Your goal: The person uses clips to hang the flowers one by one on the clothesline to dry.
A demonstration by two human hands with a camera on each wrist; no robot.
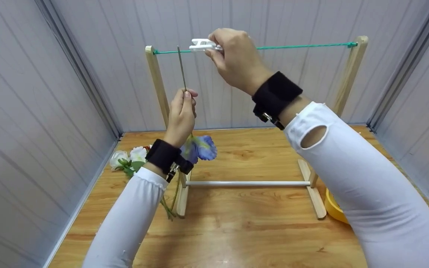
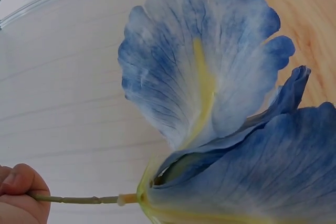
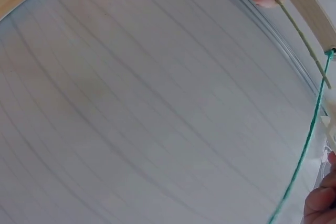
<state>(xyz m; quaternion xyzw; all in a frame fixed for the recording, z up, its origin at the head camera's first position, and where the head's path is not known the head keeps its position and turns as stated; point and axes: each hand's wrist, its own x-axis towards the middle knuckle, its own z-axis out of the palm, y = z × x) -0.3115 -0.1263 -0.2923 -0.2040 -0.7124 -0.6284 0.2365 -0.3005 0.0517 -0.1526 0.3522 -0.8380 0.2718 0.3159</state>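
Blue petals streaked with yellow make up the flower (image 2: 220, 108) that hangs head-down at the centre left of the head view, its thin stem (image 1: 181, 67) pointing up toward the green string (image 1: 304, 45). We pinch that stem with our left hand (image 1: 181, 115), fingers curled round it just under the string, with the bloom below our wrist. Our right hand (image 1: 235, 59), in the upper middle of the frame, grips a white clothespin (image 1: 201, 45) held against the string, just right of the stem's tip.

The string runs tight between the two upright posts of a wooden rack (image 1: 348, 78), which stands on a wooden table (image 1: 251, 223) and has a white crossbar (image 1: 248, 183) near its feet. At the left of the frame, beside the rack's left foot, white flowers (image 1: 127, 158) lie on the table. At the lower right, a yellow bowl (image 1: 335, 210) shows partly behind our right sleeve. Grey panelled walls (image 1: 32, 111) close in the table on three sides.
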